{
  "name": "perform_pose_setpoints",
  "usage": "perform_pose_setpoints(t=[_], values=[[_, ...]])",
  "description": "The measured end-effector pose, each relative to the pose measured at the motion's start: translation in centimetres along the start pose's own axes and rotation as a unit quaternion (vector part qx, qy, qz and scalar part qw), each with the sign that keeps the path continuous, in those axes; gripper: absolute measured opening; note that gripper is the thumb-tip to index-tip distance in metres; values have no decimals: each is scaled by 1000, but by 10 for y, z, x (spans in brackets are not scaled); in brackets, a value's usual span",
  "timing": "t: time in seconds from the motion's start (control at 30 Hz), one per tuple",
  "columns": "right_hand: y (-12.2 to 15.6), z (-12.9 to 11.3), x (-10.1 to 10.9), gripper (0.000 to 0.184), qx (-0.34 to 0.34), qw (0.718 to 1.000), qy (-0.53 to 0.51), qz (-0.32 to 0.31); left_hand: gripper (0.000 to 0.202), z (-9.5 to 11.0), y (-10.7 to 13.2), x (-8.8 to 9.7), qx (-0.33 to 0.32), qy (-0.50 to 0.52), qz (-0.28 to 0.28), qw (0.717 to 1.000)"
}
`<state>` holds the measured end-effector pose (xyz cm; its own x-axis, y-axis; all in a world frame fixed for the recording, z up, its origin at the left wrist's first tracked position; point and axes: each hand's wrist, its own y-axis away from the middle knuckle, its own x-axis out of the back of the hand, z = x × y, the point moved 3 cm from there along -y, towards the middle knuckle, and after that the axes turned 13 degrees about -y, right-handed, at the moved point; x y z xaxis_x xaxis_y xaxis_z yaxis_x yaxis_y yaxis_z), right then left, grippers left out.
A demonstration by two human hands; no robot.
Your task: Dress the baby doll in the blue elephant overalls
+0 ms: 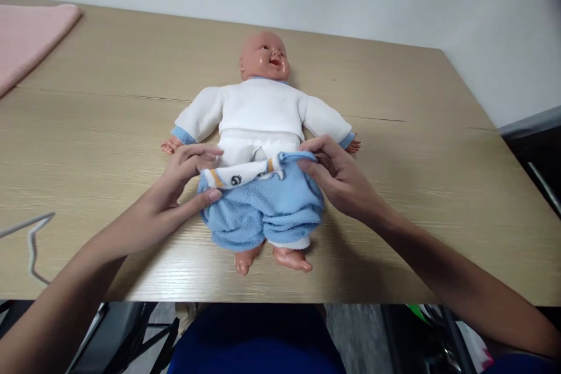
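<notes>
1. Head view: a doll (pixel 263 105) is being supported on its back by the worktop (pixel 438 163), with blue trousers (pixel 289 204) being worn.
2. The waistband (pixel 243 175) is being clamped in the grip of the right hand (pixel 342 181).
3. The blue trousers are being touched by the left hand (pixel 175 184), its grip being held apart.

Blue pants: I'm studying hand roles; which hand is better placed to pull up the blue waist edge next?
Probably the right hand: its thumb and forefinger straddle the blue edge of the pants, while the left hand is spread opposite.
</notes>
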<state>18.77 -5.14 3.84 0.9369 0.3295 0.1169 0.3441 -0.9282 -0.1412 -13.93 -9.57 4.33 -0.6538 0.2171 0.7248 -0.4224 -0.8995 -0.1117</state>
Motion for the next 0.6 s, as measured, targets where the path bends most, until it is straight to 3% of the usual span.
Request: perform_pose_setpoints(t=[0.13,0.23,0.33,0.47,0.53,0.6], values=[[-19,25,-5,36,-50,993,-79,78,23,-15,-30,-17,31,134,88,987],[-40,47,-7,52,-60,985,-125,98,44,-35,-59,-35,89,253,93,959],[-55,55,-5,43,-16,984,-89,154,53,-46,-81,-44,112,309,96,940],[-55,47,-2,19,84,976,25,201,43,-47,-88,-39,67,225,159,959],[-53,44,-2,17,101,974,53,194,44,-47,-87,-34,28,146,216,965],[-55,46,0,17,98,975,55,191,47,-50,-91,-32,10,130,242,962]])
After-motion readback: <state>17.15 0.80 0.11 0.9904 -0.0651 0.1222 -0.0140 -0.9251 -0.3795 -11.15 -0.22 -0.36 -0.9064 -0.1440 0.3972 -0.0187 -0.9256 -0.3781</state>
